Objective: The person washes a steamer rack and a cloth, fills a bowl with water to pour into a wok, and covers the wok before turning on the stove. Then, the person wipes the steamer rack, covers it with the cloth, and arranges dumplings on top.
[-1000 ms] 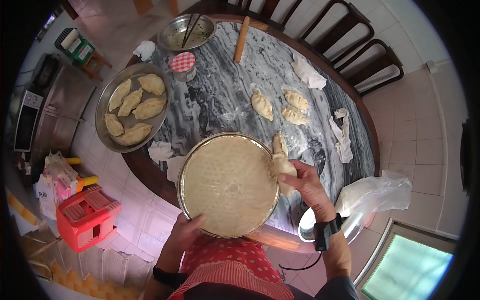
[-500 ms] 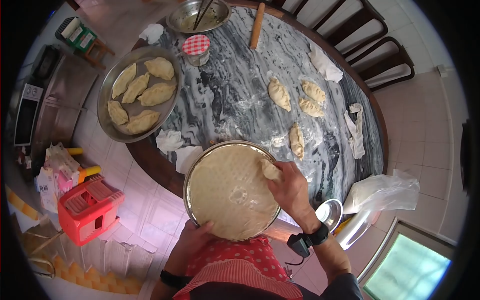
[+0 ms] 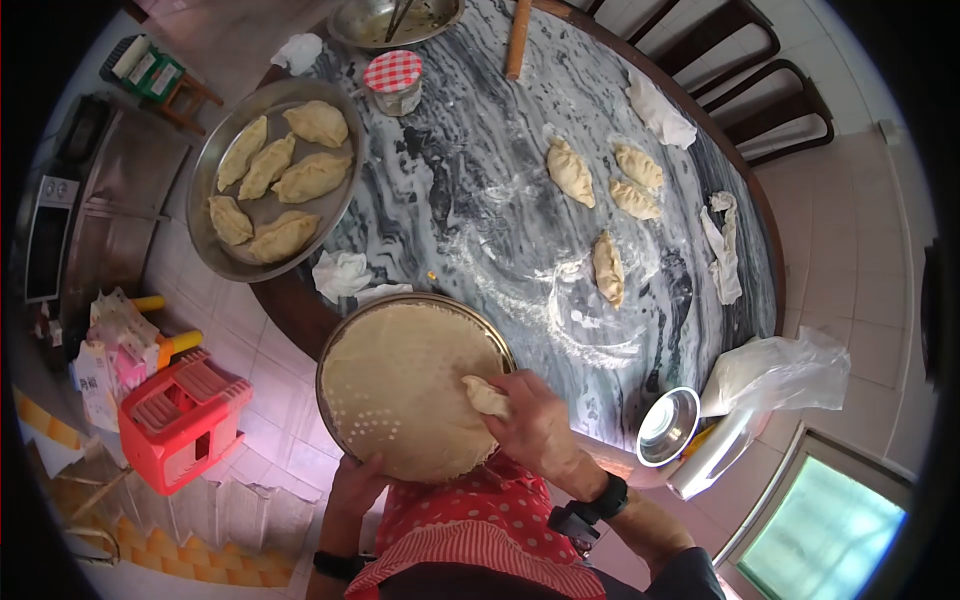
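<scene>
My left hand [image 3: 360,484] grips the lower-left rim of a large round tray [image 3: 400,350] with a shiny rim. Its beige surface shows pale dots at the lower left. Fingers of my right hand [image 3: 538,424] close around a pale piece of dough [image 3: 486,396], partly hidden by them, over the right side of the tray. Beyond the tray, on the floured marble table [image 3: 470,180], lie several pleated dumplings, the nearest being one long dumpling [image 3: 608,270].
A metal pan [image 3: 196,215] of larger dumplings stands at the left. A jar [image 3: 393,84], a bowl with chopsticks [image 3: 440,32] and a rolling pin [image 3: 517,40] are at the back. A steel bowl [image 3: 668,428] and plastic bag [image 3: 770,378] sit at right; a red stool [image 3: 185,420] is on the floor.
The tray has shifted left and slightly toward me, turning a little. Both hands have moved left with it, my right still holding the pale dough piece. More of the floured tabletop shows.
</scene>
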